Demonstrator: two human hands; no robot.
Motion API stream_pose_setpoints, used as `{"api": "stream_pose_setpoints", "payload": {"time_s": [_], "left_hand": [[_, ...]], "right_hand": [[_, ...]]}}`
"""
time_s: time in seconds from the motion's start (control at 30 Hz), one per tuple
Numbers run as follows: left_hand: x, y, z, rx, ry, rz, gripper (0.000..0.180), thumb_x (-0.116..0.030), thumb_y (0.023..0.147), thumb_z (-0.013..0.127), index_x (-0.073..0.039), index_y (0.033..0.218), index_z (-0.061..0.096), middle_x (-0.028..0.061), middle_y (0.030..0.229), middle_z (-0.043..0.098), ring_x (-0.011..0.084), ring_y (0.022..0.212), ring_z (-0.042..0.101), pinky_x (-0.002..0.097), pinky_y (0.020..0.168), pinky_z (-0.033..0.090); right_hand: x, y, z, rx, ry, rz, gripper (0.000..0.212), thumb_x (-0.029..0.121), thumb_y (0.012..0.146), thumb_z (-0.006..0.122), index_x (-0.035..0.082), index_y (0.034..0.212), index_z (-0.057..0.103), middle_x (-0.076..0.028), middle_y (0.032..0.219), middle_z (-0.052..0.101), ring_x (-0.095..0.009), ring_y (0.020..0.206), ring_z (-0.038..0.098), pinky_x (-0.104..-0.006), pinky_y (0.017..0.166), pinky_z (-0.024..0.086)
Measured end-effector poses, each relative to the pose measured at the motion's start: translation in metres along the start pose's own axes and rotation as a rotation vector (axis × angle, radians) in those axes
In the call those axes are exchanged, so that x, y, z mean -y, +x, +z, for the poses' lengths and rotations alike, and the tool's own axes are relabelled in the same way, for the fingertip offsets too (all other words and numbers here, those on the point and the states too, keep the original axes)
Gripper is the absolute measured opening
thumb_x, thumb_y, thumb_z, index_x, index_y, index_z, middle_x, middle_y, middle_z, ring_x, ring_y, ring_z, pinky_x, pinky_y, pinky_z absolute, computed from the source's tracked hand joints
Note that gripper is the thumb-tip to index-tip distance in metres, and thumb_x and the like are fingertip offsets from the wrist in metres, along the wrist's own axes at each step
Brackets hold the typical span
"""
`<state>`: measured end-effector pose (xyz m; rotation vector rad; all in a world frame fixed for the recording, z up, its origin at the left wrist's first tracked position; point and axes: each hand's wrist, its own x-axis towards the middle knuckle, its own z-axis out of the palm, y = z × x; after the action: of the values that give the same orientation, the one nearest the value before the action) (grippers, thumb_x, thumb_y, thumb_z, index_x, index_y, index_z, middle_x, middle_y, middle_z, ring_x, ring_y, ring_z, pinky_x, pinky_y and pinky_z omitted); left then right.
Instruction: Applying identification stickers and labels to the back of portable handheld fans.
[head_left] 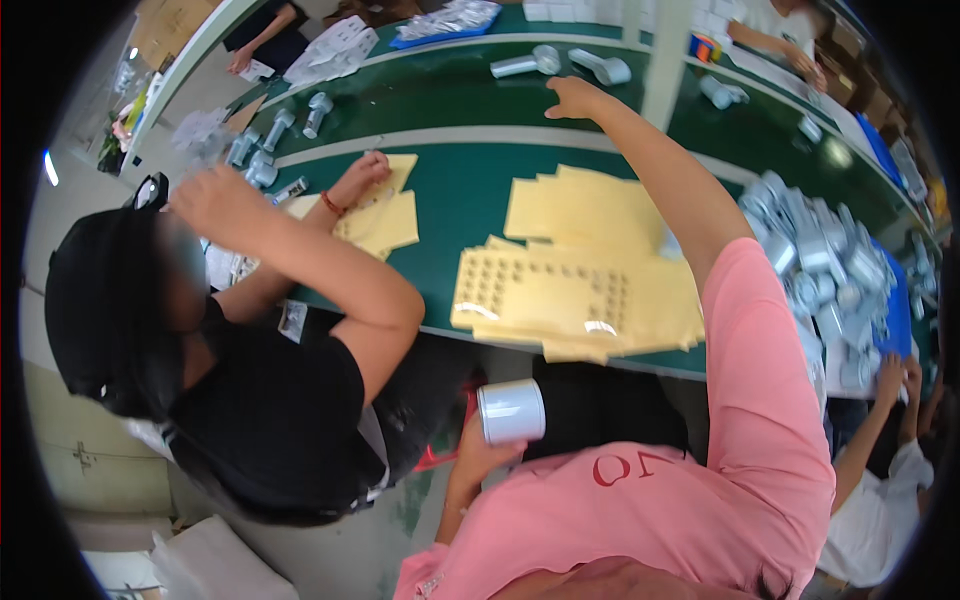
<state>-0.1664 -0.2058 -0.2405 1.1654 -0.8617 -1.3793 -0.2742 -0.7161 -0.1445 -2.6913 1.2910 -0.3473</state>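
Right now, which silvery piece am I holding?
The pale cylinder in your left hand; the pair near your right hand lies on the green surface, and a heap sits at right.

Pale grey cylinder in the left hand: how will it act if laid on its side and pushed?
The pale grey cylinder would probably roll, since its wall is round. Its surface looks smooth and shiny, so it may slip. The left hand holds it with no visible denting, which suggests a fairly stiff wall.
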Motion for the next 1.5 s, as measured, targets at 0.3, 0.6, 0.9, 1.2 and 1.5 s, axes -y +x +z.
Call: {"api": "stream_pose_setpoints", "payload": {"time_s": [0.3,0.6,0.9,1.2,1.5], "left_hand": [[-0.064,0.086,-0.014,0.033,-0.326,-0.189,0.038,-0.028,0.081,0.056,0.007,0.098,0.055,0.0162,0.092,0.059,0.0197,0.076,0.060,0.0285,0.066,0.049],[-0.070,0.092,-0.018,0.034,-0.290,-0.075,0.051,-0.041,0.083,0.049,0.009,0.087,0.056,0.0141,0.078,0.053,0.0213,0.068,0.059,0.0262,0.057,0.046],[-0.063,0.068,-0.008,-0.028,-0.463,0.084,0.045,-0.037,0.083,0.053,0.008,0.083,0.056,0.0160,0.082,0.053,0.0228,0.066,0.059,0.0288,0.053,0.048],[-0.069,0.058,-0.014,0.270,-0.484,0.296,0.038,-0.031,0.082,0.058,0.007,0.077,0.055,0.0214,0.086,0.054,0.0251,0.055,0.059,0.0300,0.045,0.049],[-0.054,0.040,0.007,0.333,-0.424,0.309,0.052,-0.050,0.075,0.062,0.000,0.082,0.048,0.0154,0.088,0.051,0.0190,0.061,0.056,0.0272,0.048,0.048]], "right_hand": [[-0.065,0.184,0.072,-0.228,-0.514,0.040,0.066,0.021,0.071,0.066,0.018,0.130,0.037,-0.012,0.132,0.039,-0.030,0.125,0.034,-0.0537,0.103,0.021],[-0.081,0.191,-0.007,0.134,-0.193,0.471,0.060,0.042,0.056,0.070,0.009,0.106,0.062,-0.014,0.110,0.059,-0.030,0.104,0.054,-0.0475,0.086,0.041],[-0.120,0.152,0.009,0.245,-0.166,0.601,0.073,0.047,0.055,0.073,0.008,0.115,0.057,-0.014,0.116,0.055,-0.027,0.102,0.054,-0.0376,0.087,0.041],[0.085,0.005,-0.048,0.092,-0.403,0.022,0.063,0.054,0.060,0.066,0.011,0.105,0.062,-0.017,0.111,0.052,-0.033,0.107,0.048,-0.0539,0.086,0.035],[0.048,-0.166,-0.016,0.498,-0.419,0.156,0.072,0.063,0.059,0.063,0.010,0.108,0.062,-0.022,0.121,0.043,-0.034,0.113,0.041,-0.0519,0.091,0.031]]}}
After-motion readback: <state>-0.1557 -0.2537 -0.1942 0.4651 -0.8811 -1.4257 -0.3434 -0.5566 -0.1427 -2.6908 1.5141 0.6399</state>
